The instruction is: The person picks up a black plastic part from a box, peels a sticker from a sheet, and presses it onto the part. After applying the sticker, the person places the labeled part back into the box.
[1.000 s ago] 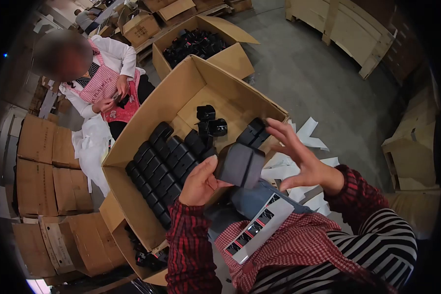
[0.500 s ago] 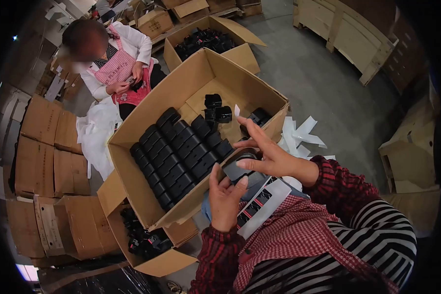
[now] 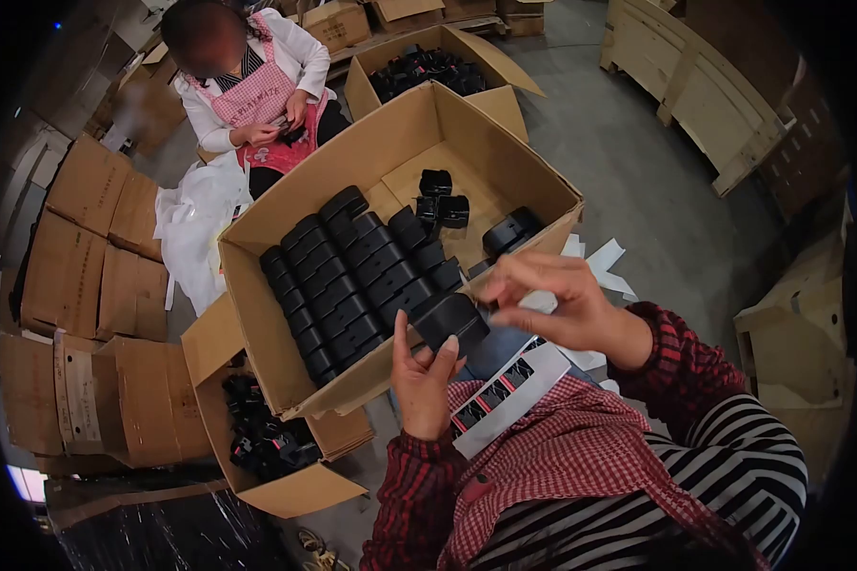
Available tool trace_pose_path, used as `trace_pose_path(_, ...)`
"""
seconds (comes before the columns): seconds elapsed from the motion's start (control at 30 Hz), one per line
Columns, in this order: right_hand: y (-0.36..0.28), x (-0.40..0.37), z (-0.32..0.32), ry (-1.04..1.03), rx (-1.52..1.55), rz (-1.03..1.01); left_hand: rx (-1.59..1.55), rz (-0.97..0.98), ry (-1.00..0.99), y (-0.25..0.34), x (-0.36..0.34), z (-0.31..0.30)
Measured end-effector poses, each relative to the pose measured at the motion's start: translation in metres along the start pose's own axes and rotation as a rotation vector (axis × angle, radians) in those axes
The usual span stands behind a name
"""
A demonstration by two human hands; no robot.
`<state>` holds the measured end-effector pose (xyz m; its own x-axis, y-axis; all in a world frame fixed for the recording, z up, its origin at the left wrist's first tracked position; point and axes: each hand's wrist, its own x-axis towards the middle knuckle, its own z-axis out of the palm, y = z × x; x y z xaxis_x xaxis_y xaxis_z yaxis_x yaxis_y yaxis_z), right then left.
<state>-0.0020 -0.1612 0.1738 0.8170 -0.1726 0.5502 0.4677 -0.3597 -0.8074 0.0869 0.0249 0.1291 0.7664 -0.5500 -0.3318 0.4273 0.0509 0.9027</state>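
L hand (image 3: 427, 392) has fingers & thumb closed on a black case (image 3: 448, 320) at big box (image 3: 338, 173)'s near edge; thumb hides part of it. R hand (image 3: 576, 309) is right by the case, fingers bent & blurred; can't tell if they grip anything. In big box: rows of black cases (image 3: 343, 276) at its L side, loose black pcs (image 3: 452, 211) toward its far end. Lower box (image 3: 300, 490) w/ black parts (image 3: 257, 433), at big box's near-L corner, partly hidden by it. Co-worker (image 3: 248, 100), beyond big box, holds sth dark, too small to ID.
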Motion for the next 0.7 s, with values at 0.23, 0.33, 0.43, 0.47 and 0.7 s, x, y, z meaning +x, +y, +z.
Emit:
trace_pose_path(0.23, 0.039, -0.008, 0.015, 0.006, 0.266, 0.347, -0.03, 0.039, -0.137, 0.0, -0.001, 0.008)
trace_pose_path(0.33, 0.042, -0.015, 0.008, 0.167, -0.03, 0.372, -0.004, 0.02, -0.122, 0.005, -0.004, 0.008)
trace_pose_path(0.43, 0.034, -0.017, 0.004, 0.251, -0.351, 0.168, -0.005, -0.006, -0.111, 0.005, -0.003, 0.011)
trace_pose_path(0.47, 0.033, -0.018, 0.003, 0.292, -0.44, 0.059, -0.007, -0.014, -0.099, 0.006, -0.002, 0.012)
trace_pose_path(0.7, 0.022, -0.02, 0.012, 0.345, 0.221, 0.315, 0.004, 0.024, -0.145, 0.009, -0.008, 0.021)
